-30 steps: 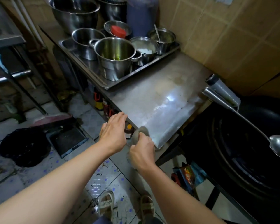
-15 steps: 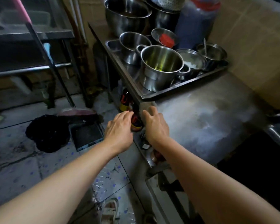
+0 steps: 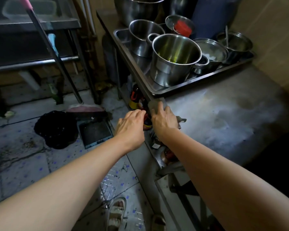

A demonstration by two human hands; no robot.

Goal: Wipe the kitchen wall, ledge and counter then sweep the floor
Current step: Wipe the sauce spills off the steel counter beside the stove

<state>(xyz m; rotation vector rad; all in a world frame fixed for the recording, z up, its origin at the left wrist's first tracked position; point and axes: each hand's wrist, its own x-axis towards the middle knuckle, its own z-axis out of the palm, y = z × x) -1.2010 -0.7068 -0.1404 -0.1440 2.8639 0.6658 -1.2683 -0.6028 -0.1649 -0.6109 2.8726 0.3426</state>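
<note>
Covering grey cloth, right hand

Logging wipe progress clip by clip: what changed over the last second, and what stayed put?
The right hand, pressing the cloth, slid along the counter front edge from the wok-side corner to the tray corner. The left hand travelled beside it off the edge, holding nothing. Nothing was picked up or let go. Pots, tray, broom and dustpan stayed put.
</note>
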